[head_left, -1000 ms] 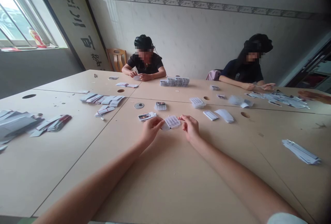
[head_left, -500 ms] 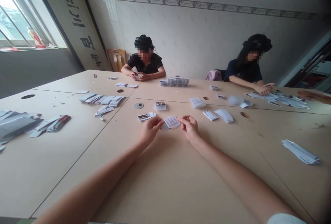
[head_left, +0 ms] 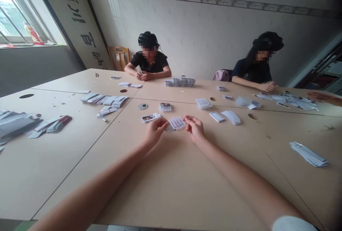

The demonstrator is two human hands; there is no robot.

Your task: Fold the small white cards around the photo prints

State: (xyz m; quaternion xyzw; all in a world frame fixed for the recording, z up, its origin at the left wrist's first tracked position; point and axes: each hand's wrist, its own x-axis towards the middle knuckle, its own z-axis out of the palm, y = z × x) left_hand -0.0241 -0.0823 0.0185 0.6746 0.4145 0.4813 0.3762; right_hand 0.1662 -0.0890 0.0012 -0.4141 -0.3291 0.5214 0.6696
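A small clear compartment case (head_left: 177, 123) is between my two hands, above the wooden table (head_left: 149, 188). My left hand (head_left: 156, 129) pinches a translucent sheet (head_left: 170, 127) at the case's left side. The fingers of my right hand (head_left: 194, 127) are closed on the case's right edge. Just beyond my left hand lie printed cards (head_left: 151, 117), and behind them stands a clear case with a dark printed card on top (head_left: 165, 107). More clear cases are stacked (head_left: 203, 103) beyond my right hand.
Two people sit across the table. Stacked filled cases (head_left: 180, 82) stand near the far edge. White card piles lie left (head_left: 104, 101) and far left (head_left: 16, 124), with a bundle at right (head_left: 309, 153). Translucent sheets (head_left: 232, 117) and a framed card (head_left: 217, 116) lie beyond my right hand.
The view has shifted slightly. My hands keep nearly the same hold on the case and sheet. The far person's hands have come together with no card visible, and the right person's hands have moved slightly left.
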